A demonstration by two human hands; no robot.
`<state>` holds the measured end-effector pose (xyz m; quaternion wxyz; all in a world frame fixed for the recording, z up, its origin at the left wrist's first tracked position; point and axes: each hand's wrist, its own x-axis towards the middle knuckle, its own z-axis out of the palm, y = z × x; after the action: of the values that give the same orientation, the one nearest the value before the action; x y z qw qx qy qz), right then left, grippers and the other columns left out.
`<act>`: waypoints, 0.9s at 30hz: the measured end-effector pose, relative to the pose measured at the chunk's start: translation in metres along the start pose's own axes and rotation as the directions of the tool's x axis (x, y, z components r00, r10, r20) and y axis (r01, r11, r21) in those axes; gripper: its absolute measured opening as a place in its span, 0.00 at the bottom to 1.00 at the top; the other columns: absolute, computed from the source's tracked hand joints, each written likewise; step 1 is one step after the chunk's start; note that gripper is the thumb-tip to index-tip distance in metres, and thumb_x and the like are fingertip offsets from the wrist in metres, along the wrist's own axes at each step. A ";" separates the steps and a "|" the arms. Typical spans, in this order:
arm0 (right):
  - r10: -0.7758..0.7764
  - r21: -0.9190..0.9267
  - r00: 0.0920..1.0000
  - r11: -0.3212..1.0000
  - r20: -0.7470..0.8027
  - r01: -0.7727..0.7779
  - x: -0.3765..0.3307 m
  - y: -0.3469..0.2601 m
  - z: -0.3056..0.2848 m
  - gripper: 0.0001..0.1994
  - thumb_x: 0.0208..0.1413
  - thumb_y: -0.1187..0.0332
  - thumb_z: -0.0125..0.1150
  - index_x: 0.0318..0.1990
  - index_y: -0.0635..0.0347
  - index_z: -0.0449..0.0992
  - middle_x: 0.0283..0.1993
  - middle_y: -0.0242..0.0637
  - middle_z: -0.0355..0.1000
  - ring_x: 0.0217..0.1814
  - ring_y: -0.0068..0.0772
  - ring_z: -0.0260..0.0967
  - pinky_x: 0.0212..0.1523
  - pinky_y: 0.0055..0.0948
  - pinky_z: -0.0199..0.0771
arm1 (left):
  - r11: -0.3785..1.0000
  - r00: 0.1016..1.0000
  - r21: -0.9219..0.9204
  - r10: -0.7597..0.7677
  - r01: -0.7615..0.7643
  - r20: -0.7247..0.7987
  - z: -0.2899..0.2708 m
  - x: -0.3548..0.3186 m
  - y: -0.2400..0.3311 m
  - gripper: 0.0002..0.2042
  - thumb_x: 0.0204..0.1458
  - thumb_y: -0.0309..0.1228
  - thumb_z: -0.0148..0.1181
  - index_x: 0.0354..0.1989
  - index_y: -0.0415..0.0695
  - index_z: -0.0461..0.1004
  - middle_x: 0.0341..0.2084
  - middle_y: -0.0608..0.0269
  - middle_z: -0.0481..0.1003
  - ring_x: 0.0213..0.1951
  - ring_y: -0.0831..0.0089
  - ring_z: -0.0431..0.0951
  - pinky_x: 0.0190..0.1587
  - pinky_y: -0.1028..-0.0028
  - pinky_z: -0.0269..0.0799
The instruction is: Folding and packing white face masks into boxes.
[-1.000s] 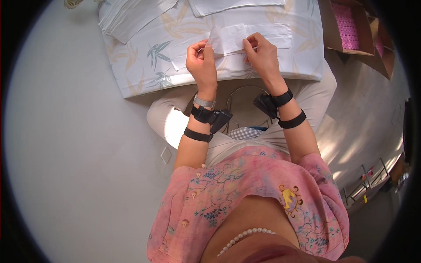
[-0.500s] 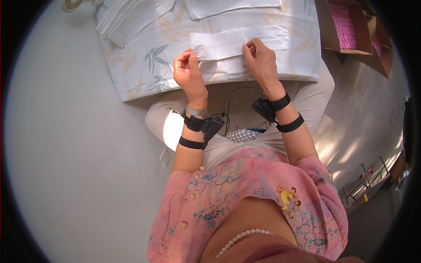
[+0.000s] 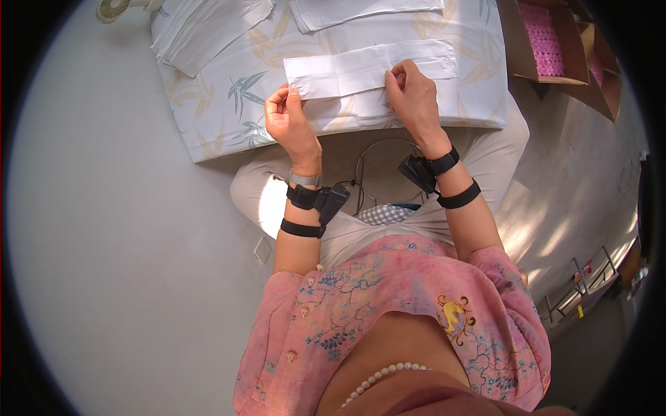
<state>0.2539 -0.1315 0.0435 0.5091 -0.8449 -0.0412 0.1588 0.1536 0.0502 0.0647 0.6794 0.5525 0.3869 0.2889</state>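
Since the frame half a second earlier, the left hand [image 3: 293, 128] had been shifted outward to the left and a little toward the body, and the left end of the white strip [image 3: 357, 68] had been carried along with it. The right hand [image 3: 416, 97] had been kept at nearly the same spot.

The strip was found lying lengthwise across the patterned tablecloth [image 3: 208, 125], close to the table's near edge and spread between the two hands. Its near left corner was pinched between the left thumb and fingers. The near edge, right of the middle, was pinched by the right thumb and forefinger; the other right fingers were curled under, and how firmly the paper was held there could not be told. Faint cross creases were noted along its length.

A fanned stack of white sheets [image 3: 218, 31] was seen at the far left of the table, and a second white pile [image 3: 364, 14] beyond the strip — both well apart from the hands. Pink pieces [image 3: 544, 41] were noted in a cardboard box [image 3: 577, 48] off to the right.

On handling, as judged: the strip is thin and looked easily wrinkled, so a light, even pull was called for, with the right pinch used as the anchor. The near edge was best kept straight — the creases smoothed from middle to end, and no corner tugged hard enough to tear.
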 end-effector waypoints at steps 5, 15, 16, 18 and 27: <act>-0.025 0.000 1.000 1.000 -0.006 0.025 0.000 0.004 0.001 0.08 0.65 0.69 0.64 0.40 0.65 0.76 0.24 0.40 0.75 0.23 0.38 0.76 0.27 0.34 0.75 | 1.000 1.000 0.011 -0.006 0.006 -0.022 -0.002 0.000 0.002 0.08 0.65 0.26 0.64 0.47 0.38 0.75 0.47 0.60 0.77 0.45 0.77 0.77 0.50 0.74 0.77; -0.069 -0.040 0.997 0.997 -0.014 0.069 0.002 0.010 0.002 0.08 0.66 0.69 0.64 0.43 0.67 0.76 0.23 0.36 0.73 0.19 0.28 0.75 0.22 0.28 0.74 | 0.999 0.995 0.030 -0.013 0.016 -0.101 -0.007 0.002 0.002 0.08 0.64 0.26 0.62 0.47 0.37 0.74 0.46 0.60 0.77 0.45 0.76 0.77 0.50 0.74 0.77; -0.070 -0.041 0.997 0.997 -0.014 0.069 0.002 0.010 0.002 0.08 0.66 0.69 0.64 0.43 0.67 0.76 0.23 0.36 0.73 0.19 0.28 0.75 0.22 0.28 0.74 | 0.999 0.995 0.029 -0.013 0.016 -0.101 -0.008 0.002 0.001 0.08 0.64 0.26 0.62 0.47 0.37 0.74 0.46 0.60 0.77 0.45 0.76 0.77 0.50 0.74 0.77; -0.080 -0.066 0.997 0.995 -0.021 0.078 0.002 0.009 0.002 0.10 0.66 0.69 0.65 0.47 0.67 0.74 0.24 0.37 0.74 0.19 0.30 0.76 0.22 0.30 0.75 | 1.000 0.994 0.018 -0.020 0.023 -0.106 -0.009 0.003 0.000 0.08 0.64 0.26 0.63 0.47 0.37 0.74 0.47 0.60 0.77 0.45 0.76 0.77 0.50 0.74 0.77; -0.087 -0.160 0.996 0.984 -0.026 0.082 0.000 -0.016 -0.010 0.12 0.63 0.70 0.66 0.50 0.64 0.73 0.30 0.44 0.78 0.33 0.52 0.79 0.33 0.44 0.78 | 0.999 0.994 0.010 -0.041 0.043 -0.100 -0.014 0.003 -0.006 0.08 0.65 0.26 0.63 0.48 0.38 0.74 0.46 0.61 0.76 0.45 0.76 0.77 0.50 0.74 0.77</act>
<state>0.2587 -0.1320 0.0616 0.4471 -0.8828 -0.0812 0.1192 0.1436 0.0591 0.0571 0.6618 0.5334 0.4335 0.2993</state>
